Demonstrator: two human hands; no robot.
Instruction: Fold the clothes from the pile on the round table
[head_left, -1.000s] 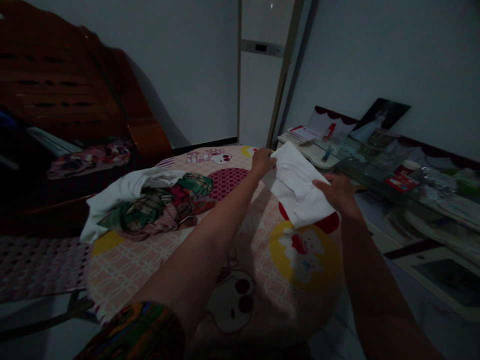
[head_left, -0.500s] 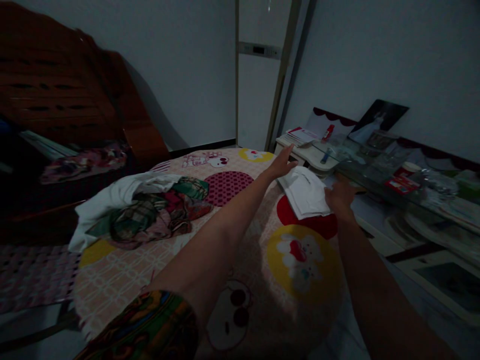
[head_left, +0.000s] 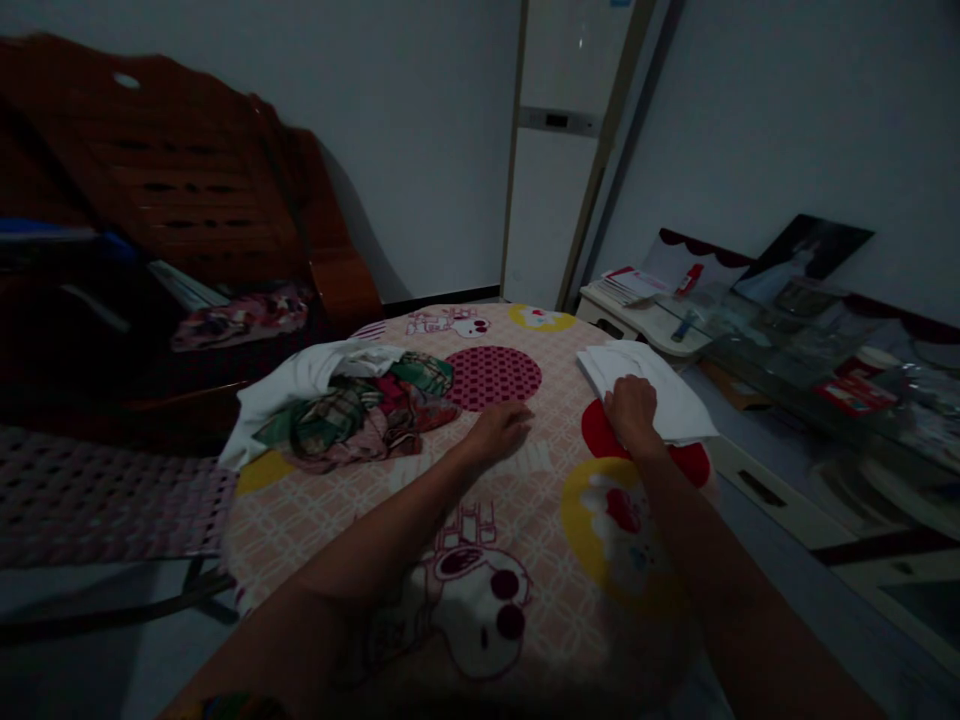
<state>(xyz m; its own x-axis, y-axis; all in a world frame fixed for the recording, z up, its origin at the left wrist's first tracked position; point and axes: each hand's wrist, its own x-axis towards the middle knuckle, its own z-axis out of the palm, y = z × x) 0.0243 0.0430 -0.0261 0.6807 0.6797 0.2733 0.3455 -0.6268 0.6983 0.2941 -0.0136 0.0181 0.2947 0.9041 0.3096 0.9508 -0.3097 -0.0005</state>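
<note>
A folded white cloth (head_left: 667, 390) lies near the right edge of a round table with a patterned cover (head_left: 555, 480). My right hand (head_left: 631, 405) is on the cloth's near left part, its fingers curled against the fabric. Over the middle of the table, my left hand (head_left: 496, 434) is apart from the cloth, with loosely bent fingers and nothing visible in them. To its left sits a rumpled heap of clothes: a white garment (head_left: 289, 388) lies on its far left side, and a green plaid and pink garment (head_left: 349, 425) shows in front.
A carved wooden chair (head_left: 187, 200) stands behind on the left, and a woven seat (head_left: 112, 500) is close to the table. On the right, a glass-topped cabinet (head_left: 780, 370) holds papers, a picture and clutter. A tall white air conditioner (head_left: 551, 200) stands in the corner.
My left hand has left the far side of the white cloth and drawn back left toward me. My right hand has shifted from the cloth's right edge onto its near left part.
</note>
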